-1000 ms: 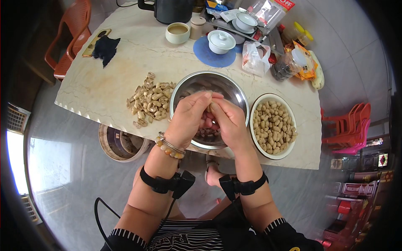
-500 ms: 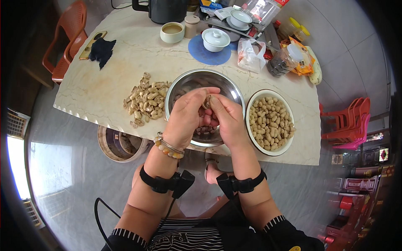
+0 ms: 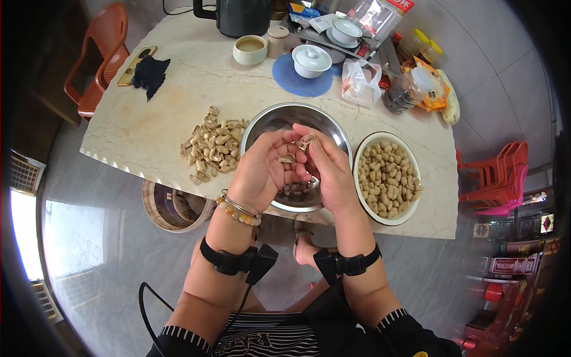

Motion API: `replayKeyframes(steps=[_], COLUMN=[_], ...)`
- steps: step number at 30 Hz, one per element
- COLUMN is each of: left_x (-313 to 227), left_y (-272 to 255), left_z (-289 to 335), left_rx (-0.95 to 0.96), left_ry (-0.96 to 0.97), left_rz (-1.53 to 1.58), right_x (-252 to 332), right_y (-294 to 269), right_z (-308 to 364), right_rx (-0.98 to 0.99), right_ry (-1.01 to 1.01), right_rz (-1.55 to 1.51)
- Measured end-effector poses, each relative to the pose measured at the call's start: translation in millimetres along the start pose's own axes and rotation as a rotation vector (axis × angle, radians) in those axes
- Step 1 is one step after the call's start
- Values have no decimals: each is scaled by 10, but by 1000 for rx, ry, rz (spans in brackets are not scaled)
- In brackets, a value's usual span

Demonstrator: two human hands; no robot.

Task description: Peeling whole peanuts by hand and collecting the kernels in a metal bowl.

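Observation:
Over a steel bowl (image 3: 253,128), both hands hold parts of a split peanut. My left hand (image 3: 262,163) is cupped, palm up, with a peanut shell half (image 3: 286,158) resting on its fingers. Between thumb and fingers, my right hand (image 3: 328,169) pinches another peanut shell half (image 3: 306,140), its hollow side showing. Shelled peanut kernels (image 3: 295,188) lie in the bowl below, partly hidden by the hands. Left of the bowl is a pile of empty peanut shells (image 3: 215,146). To the right stands a white basin (image 3: 415,211) of whole peanuts (image 3: 388,178).
Along the table's far side are a black kettle (image 3: 242,16), a cup (image 3: 250,50), a lidded white bowl (image 3: 311,61), a plastic bag (image 3: 361,84) and a jar (image 3: 406,92). A dark cloth (image 3: 150,76) lies far left. Below the near edge is a bucket (image 3: 156,217).
The peanut held between both hands has come apart into shell halves. My hands have parted slightly, and the left palm has turned up. The whole view has shifted a little.

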State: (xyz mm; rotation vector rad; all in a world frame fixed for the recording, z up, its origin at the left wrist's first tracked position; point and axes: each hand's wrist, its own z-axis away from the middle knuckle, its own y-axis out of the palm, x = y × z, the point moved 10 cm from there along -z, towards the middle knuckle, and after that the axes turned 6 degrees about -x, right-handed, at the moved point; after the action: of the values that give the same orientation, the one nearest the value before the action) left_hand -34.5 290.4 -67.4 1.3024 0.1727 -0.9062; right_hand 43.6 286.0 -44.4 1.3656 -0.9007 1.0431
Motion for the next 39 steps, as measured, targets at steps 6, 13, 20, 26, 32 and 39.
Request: replayKeyframes(steps=[6, 13, 20, 26, 32, 39], left_x=[90, 90, 89, 90, 63, 85], left_y=[8, -28, 43, -49, -96, -64], left_z=[-28, -50, -34, -68, -68, -72], left_rx=[86, 41, 35, 14, -42, 5], left_ry=[-24, 1, 29, 62, 68, 77], left_rz=[-135, -92, -192, -171, -161, -104], right_x=[59, 12, 65, 52, -42, 175], right_y=[14, -18, -140, -225, -217, -235], right_z=[21, -17, -43, -50, -76, -16], right_rx=[67, 29, -97, -143, -106, -212], right_ry=[45, 23, -72, -86, -56, -341], right_rz=[36, -35, 2, 21, -9, 337])
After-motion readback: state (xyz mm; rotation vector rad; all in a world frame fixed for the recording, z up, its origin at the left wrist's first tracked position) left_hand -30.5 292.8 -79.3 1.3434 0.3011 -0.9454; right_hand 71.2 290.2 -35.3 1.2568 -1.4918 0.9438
